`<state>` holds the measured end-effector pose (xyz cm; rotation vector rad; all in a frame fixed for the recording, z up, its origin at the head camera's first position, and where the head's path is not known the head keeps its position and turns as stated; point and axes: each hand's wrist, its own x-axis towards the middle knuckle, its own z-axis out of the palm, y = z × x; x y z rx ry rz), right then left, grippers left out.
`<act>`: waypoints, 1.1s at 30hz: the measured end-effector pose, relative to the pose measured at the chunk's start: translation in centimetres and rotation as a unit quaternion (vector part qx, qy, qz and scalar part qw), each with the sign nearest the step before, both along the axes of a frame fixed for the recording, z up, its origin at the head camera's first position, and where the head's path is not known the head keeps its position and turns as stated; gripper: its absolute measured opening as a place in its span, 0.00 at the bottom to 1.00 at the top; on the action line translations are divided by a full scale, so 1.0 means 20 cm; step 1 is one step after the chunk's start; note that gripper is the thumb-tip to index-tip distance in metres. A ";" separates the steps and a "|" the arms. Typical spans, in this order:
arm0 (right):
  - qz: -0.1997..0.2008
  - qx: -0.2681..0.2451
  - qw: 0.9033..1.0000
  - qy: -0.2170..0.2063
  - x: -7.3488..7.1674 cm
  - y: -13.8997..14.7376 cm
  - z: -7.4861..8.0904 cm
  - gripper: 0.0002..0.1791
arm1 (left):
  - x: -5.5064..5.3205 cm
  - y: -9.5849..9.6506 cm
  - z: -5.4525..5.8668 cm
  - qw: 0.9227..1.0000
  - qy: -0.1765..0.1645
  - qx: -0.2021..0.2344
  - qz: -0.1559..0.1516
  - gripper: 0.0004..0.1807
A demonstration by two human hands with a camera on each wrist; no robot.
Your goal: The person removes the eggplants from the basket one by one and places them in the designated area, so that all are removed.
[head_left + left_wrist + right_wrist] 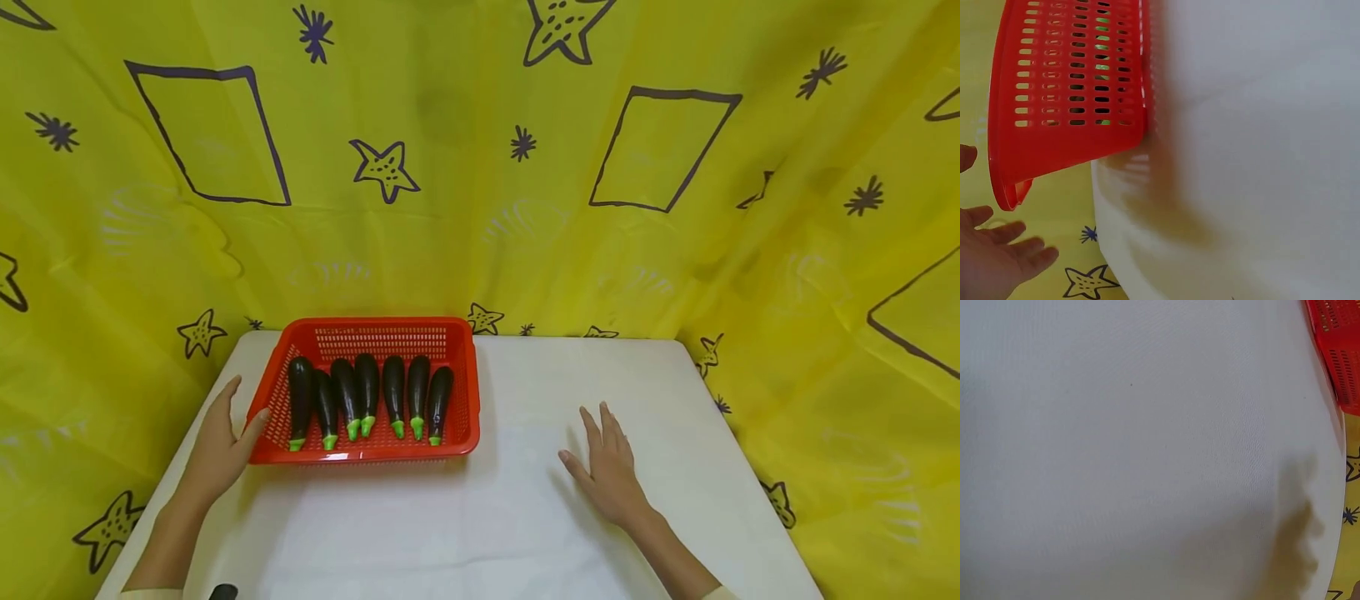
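Observation:
Several dark eggplants [393, 387] with bright green stem ends lie side by side in a red plastic basket [360, 456], stems toward the near rim. At the basket's left front corner is my left hand [213, 454], its fingers spread and holding nothing. The left wrist view shows the basket's slotted side [1066, 142] close to the fingers of that hand [997, 256]. Over the tabletop to the right of the basket, my right hand [611, 471] is spread and holds nothing. Only its shadow and a sliver at the corner appear in the right wrist view.
A white cloth [420, 529] covers the table. Yellow curtains [465, 250] printed with stars and frames hang behind the table and along both sides. A small dark object [223, 592] pokes in at the bottom edge near my left forearm.

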<state>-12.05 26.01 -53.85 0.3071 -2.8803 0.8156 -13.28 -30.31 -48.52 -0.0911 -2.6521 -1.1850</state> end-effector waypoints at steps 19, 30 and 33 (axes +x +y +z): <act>0.046 -0.060 0.997 0.003 -0.01 -0.21 0.00 0.39 | -0.14 -0.08 0.02 0.972 -0.199 0.126 -0.011 0.37; 0.079 -0.084 0.992 0.045 -0.08 -0.30 0.03 0.36 | -0.23 -0.08 0.04 0.969 -0.208 0.133 -0.009 0.36; 0.087 -0.083 0.991 0.058 -0.10 -0.33 0.04 0.34 | -0.25 -0.08 0.03 0.967 -0.213 0.142 -0.011 0.35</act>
